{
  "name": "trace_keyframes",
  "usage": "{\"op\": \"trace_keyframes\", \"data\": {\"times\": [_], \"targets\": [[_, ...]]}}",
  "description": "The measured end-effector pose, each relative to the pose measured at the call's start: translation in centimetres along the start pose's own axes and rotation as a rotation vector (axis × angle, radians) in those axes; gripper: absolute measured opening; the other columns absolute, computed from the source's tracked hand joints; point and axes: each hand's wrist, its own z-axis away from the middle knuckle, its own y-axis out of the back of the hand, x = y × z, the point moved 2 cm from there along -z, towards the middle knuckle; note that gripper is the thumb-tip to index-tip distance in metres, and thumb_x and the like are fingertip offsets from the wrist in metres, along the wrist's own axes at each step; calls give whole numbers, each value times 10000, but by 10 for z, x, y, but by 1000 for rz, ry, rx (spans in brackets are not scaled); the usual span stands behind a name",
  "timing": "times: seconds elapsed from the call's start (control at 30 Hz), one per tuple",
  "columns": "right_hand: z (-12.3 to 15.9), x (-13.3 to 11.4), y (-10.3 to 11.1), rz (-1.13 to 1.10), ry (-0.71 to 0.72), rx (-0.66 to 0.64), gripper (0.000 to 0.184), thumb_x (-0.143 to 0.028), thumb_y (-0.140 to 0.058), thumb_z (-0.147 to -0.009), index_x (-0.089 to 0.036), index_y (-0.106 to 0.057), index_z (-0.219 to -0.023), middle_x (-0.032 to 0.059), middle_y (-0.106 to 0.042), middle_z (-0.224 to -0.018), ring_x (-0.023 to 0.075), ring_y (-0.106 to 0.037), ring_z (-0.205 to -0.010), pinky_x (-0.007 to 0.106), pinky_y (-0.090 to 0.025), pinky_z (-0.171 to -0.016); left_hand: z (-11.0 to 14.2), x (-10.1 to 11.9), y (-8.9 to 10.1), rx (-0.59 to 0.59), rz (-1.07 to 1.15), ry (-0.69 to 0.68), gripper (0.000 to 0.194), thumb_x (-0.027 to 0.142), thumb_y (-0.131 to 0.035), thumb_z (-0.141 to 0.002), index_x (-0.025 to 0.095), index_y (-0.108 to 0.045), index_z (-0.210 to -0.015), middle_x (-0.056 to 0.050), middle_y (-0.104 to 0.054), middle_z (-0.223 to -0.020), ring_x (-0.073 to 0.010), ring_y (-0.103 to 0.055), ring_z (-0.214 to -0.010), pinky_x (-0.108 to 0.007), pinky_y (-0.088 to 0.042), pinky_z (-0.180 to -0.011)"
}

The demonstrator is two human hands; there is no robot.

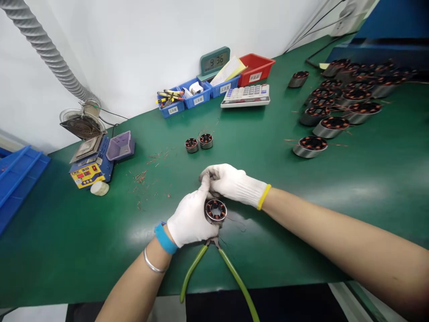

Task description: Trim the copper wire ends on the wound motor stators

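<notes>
My left hand [192, 219], in a white glove, is closed around a wound motor stator [216, 218] with copper coils inside a metal ring. Thin wire ends stick out from the stator's right side. Just above it, my gloved right hand [234, 182] has its fingers pinched together against my left thumb; what they grip, if anything, is hidden. Below the stator lie cutting pliers [233, 269] with green handles spread apart, their jaws close to my left hand and the handles reaching past the table edge.
Two stators [205, 141] stand ahead, with wire scraps [140, 177] to their left. Many more stators [311, 147] fill the right side. A calculator [246, 96], blue bins [172, 108], a red bin [256, 71] and a clock line the wall. Leftward sits a blue-yellow device [87, 174].
</notes>
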Motion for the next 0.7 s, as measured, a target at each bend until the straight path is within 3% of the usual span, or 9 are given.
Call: {"op": "trace_keyframes", "data": {"times": [0.17, 0.3, 0.47, 0.57, 0.7], "targets": [[1, -4, 2, -47, -20, -19, 215, -192, -677, -618, -242, -720, -823, -19, -727, -709, 148, -617, -616, 245, -429, -552, 2, 0, 1, -12, 8, 33, 1105, 181, -656, -612, 171, -180, -1609, -64, -715, -1012, -278, -677, -884, -397, -567, -782], [12, 8, 17, -201, -45, -137, 255, -245, -647, -643, -224, -612, -894, -41, -584, -535, 136, -540, -498, 255, -426, -492, 2, -9, 2, 53, 36, 31, 1135, 185, -656, -612, 179, -129, -1618, -50, -720, -1070, -271, -696, -973, -403, -561, -900], [25, 18, 28, -289, -18, -239, 239, -308, -644, -655, -235, -532, -854, -60, -520, -507, 136, -517, -489, 261, -425, -483, 0, -14, 4, 46, 31, 29, 1091, 212, -638, -615, 116, -186, -1603, -89, -730, -1107, -297, -695, -1023, -422, -553, -935], [34, 15, 33, -248, 30, -279, 251, -275, -650, -634, -218, -596, -873, -12, -637, -642, 160, -592, -585, 279, -470, -549, 0, -14, 4, 41, 35, 24, 1094, 219, -644, -612, 126, -190, -1603, -82, -734, -1116, -299, -697, -1028, -418, -552, -934], [50, 8, 42, 214, 213, -284, 468, -269, -634, -673, -227, -700, -1135, 61, -740, -1050, 231, -684, -852, 307, -505, -665, 0, -15, 4, 27, 34, 13, 1082, 223, -650, -618, 150, -203, -1600, -64, -742, -1099, -285, -709, -989, -395, -560, -899]]}}
